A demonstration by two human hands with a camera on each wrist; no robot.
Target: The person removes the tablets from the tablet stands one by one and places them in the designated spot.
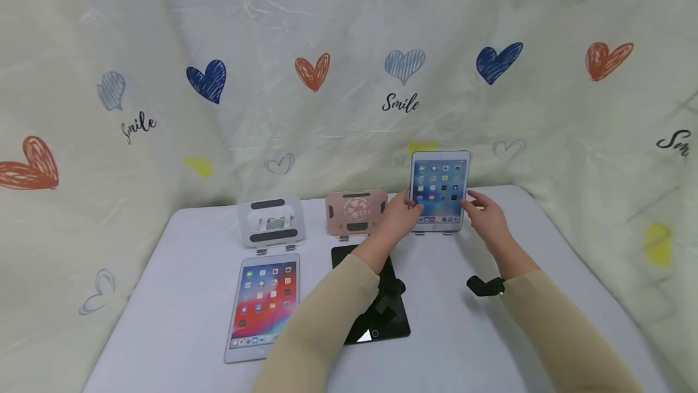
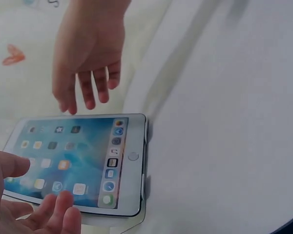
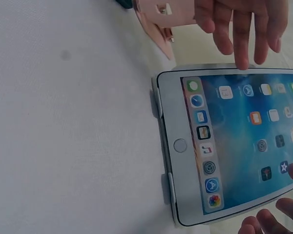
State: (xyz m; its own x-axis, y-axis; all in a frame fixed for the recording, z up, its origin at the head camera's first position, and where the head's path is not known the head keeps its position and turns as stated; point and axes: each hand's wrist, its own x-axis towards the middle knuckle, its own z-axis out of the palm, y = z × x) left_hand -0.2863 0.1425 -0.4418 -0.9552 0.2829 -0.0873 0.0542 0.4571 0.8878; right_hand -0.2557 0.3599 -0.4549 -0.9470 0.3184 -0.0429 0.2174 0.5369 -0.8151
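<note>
A white tablet (image 1: 439, 193) with a lit blue home screen leans upright on a stand at the back right, its lower edge on the stand's two small lips (image 1: 447, 233). My left hand (image 1: 400, 214) is at the tablet's left edge, thumb overlapping the front and fingers loosely extended. At the opposite edge is my right hand (image 1: 487, 217), its fingers spread and relaxed. The left wrist view shows the right hand (image 2: 90, 53) with straight fingertips close to the tablet's side. In the right wrist view, the left hand's fingertips (image 3: 241, 61) come right to the edge.
To the left stand a pink folding stand (image 1: 357, 214) and a pale grey-white one (image 1: 272, 222). A white tablet with a red and blue screen (image 1: 264, 302) lies before the pale stand. A dark-screened black tablet (image 1: 400, 317) lies partly under my left arm. Behind the table hangs a heart-printed curtain (image 1: 349, 5).
</note>
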